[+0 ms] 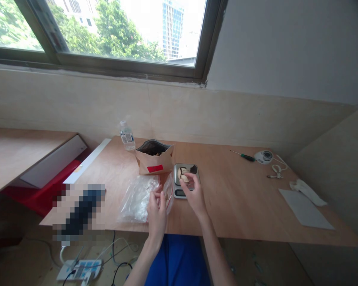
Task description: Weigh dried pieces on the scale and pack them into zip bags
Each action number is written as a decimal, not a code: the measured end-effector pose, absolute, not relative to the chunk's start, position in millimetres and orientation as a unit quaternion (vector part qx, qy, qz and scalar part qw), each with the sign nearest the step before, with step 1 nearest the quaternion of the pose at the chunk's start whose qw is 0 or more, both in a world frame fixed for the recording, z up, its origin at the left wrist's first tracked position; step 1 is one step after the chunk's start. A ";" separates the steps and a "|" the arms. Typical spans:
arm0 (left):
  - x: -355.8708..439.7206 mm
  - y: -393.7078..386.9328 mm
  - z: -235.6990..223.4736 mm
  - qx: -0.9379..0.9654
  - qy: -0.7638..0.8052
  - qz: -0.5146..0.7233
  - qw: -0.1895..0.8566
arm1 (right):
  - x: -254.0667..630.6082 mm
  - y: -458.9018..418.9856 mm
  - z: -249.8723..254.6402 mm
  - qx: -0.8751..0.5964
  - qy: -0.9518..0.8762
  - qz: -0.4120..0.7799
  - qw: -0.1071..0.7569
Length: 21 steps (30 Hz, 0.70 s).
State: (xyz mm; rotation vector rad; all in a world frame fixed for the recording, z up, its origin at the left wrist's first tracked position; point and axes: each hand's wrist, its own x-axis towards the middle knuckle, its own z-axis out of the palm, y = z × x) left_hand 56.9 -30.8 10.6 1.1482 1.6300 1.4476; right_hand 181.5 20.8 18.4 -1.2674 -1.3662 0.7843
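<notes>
My left hand [156,206] is closed at the edge of a clear zip bag [137,198] with a red seal line, pinching its opening. Over a small digital scale [180,193], the thumb and fingers of my right hand [194,194] close around a pale, cream-coloured dried piece [184,178]. Beside it on the metal plate lie other pale pieces and a dark piece [193,169]; they look like dried mushroom slices, but I cannot be sure. Behind the zip bag stands an open brown paper pouch [155,162] with a red label and dark contents.
A water bottle [127,137] stands at the back left. A blurred dark object [82,210] lies at the left edge. To the right are a screwdriver [246,157], a white camera [263,157] with its cable, a white cloth [308,192] and a grey sheet [306,210]. A power strip [80,270] lies below.
</notes>
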 end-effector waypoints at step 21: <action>68.7 -40.8 5.7 0.457 0.624 0.551 0.314 | 149.7 -17.2 53.2 -0.501 -0.534 0.437 0.522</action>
